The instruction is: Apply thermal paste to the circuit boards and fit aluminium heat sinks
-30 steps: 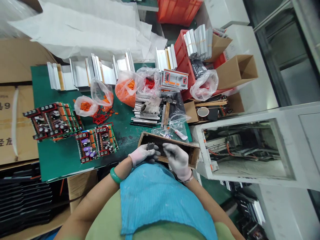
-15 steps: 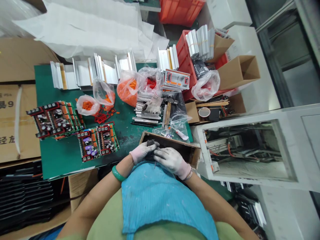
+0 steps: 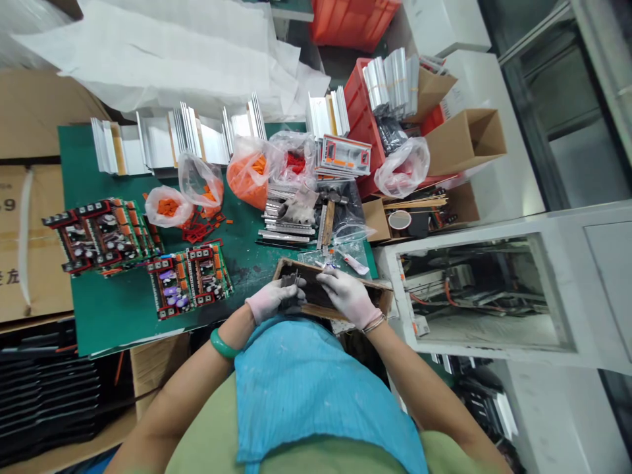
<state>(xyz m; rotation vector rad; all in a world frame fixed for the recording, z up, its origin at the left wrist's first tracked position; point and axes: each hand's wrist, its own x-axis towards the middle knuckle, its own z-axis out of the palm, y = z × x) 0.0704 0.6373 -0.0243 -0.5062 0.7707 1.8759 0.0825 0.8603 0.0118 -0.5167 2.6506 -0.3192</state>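
Two stacks of circuit boards and lying left on the green counter. Behind them, clear bags of orange parts, loose red pieces just beside. Along the far edge, a row of upright aluminium profiles. Right of centre, stacked metal strips. Farther right, a red crate and an open cardboard box.
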